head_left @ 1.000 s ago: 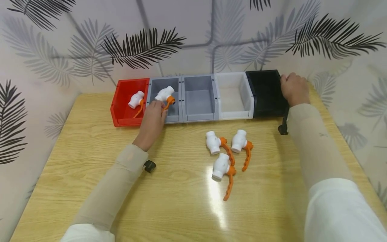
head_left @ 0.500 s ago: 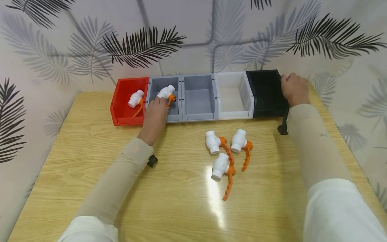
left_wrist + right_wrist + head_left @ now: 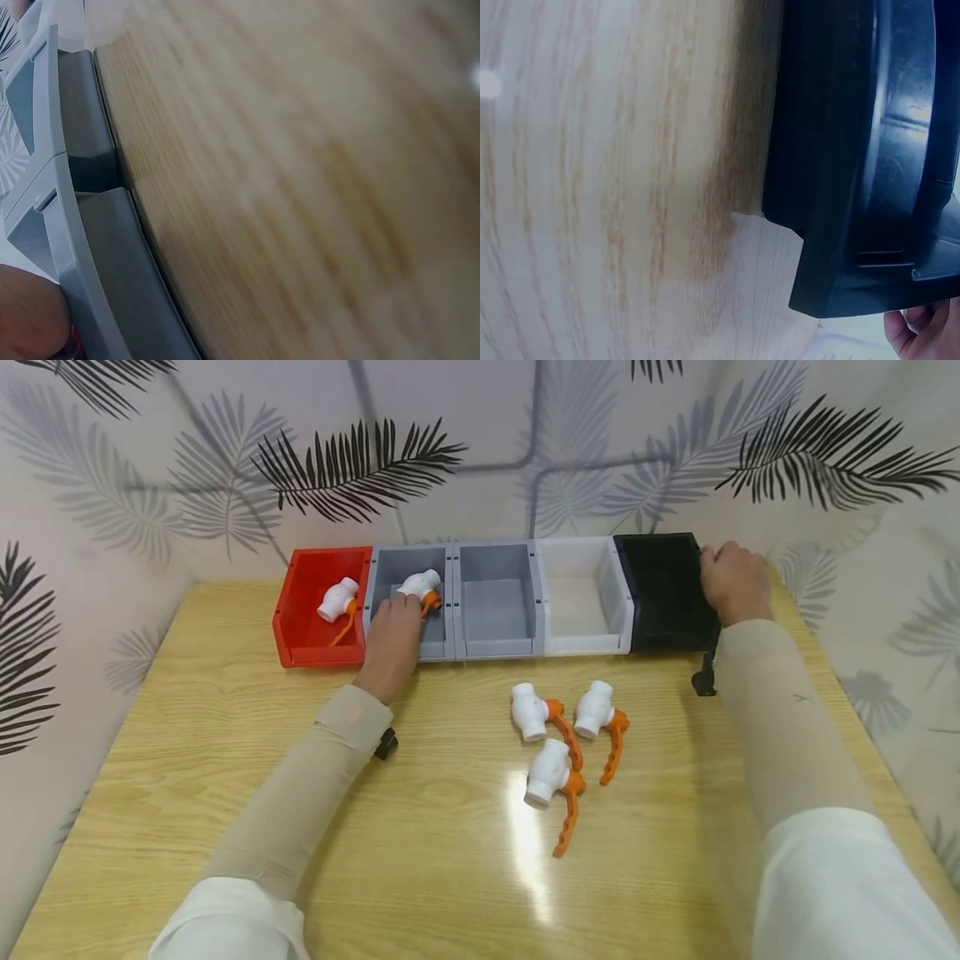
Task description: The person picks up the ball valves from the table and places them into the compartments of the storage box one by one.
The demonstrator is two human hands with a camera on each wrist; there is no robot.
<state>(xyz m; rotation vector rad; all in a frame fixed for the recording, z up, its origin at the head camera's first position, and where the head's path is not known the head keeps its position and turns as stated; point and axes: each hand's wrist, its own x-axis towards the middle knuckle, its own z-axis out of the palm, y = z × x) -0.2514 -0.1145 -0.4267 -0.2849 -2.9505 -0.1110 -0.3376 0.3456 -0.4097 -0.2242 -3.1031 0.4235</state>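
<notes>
My left hand [image 3: 393, 635] reaches over the front of the left grey bin [image 3: 435, 649] and holds a white ball valve [image 3: 420, 583] with an orange lever. The fingers cover most of that lever. In the left wrist view, part of the hand [image 3: 28, 315] shows at the bin's rim. At the far right of the row, my right hand [image 3: 735, 583] grips the side rim of the black bin [image 3: 663, 593]. Its curled fingers [image 3: 922, 330] show beyond the bin's edge in the right wrist view. Another ball valve [image 3: 337, 600] lies in the red bin [image 3: 322, 656].
Three more ball valves [image 3: 530, 712] [image 3: 595, 710] [image 3: 547, 772] lie on the wooden table [image 3: 450, 843], levers toward the front. A second grey bin [image 3: 498, 647] and a white bin [image 3: 585, 644] stand mid-row. A patterned backdrop [image 3: 495, 427] rises behind the bins.
My left hand has moved slightly right and farther into the left grey bin, lowering the ball valve. My right hand keeps its place on the black bin.
</notes>
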